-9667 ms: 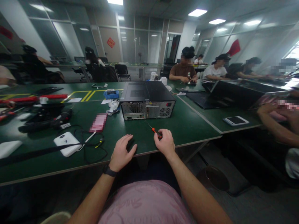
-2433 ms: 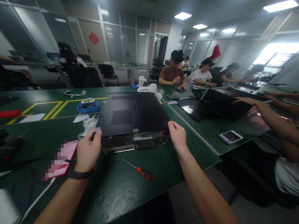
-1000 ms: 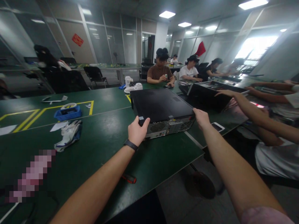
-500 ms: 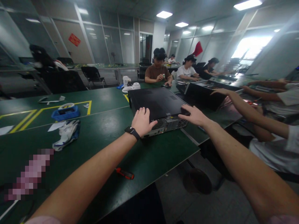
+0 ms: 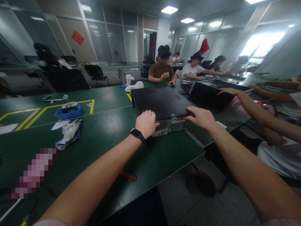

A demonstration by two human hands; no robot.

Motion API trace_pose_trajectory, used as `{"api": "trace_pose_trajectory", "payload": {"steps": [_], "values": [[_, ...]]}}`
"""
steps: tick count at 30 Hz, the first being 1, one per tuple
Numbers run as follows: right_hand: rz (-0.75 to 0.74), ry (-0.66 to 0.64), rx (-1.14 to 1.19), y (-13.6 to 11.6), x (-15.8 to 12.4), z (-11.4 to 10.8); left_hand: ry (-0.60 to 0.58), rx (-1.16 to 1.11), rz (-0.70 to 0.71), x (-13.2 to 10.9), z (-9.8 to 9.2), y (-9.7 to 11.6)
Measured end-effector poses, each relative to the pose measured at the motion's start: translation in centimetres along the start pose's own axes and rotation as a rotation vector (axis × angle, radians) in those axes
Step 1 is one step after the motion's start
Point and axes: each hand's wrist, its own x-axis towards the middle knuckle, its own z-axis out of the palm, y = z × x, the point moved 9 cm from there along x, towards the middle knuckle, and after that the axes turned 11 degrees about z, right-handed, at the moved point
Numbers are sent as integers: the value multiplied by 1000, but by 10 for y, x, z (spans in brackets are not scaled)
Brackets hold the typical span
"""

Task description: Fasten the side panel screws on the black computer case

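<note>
A black desktop computer case point(image 5: 164, 100) lies flat on the green table, its vented rear panel with ports facing me. My left hand point(image 5: 146, 124), below a black wristwatch point(image 5: 137, 135), grips the near left corner, fingers bent over the top and thumb against the rear panel. At the near right corner, my right hand point(image 5: 202, 118) closes on the edge, fingers on top and thumb below them. A red and black screwdriver point(image 5: 128, 175) lies on the table near my left forearm, its shaft end hidden by the arm.
On the left of the table point(image 5: 105, 138) are a blue tray point(image 5: 68, 112) with a tape roll, white gloves point(image 5: 70, 133) and paper. To the right, a co-worker's hand rests on another opened case point(image 5: 209, 94). A round stool point(image 5: 200, 183) stands below the table edge.
My fingers, stretched out before, have curled and closed on the case's near corners. The whole view has shifted slightly; the case stays in place on the table.
</note>
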Motion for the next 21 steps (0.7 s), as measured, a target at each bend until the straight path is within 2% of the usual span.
{"api": "trace_pose_trajectory", "payload": {"steps": [5, 12, 15, 16, 18, 19, 21], "values": [[19, 67, -66, 1, -8, -5, 8, 10, -16, -3, 0, 4], [2, 124, -6, -7, -19, -10, 47, -11, -31, -5, -2, 5], [-15, 66, 98, -5, -19, -12, 67, -45, -17, -7, -3, 4], [16, 25, 156, 0, -17, -11, 74, -60, -7, -9, -3, 4], [178, -36, 279, 19, -10, -8, 90, -85, 1, -14, -1, 1], [305, -19, 327, 33, -7, -8, 107, -111, -13, -18, 1, -2], [471, 22, 355, 51, -3, -5, 181, -249, -109, -26, 2, -15]]}}
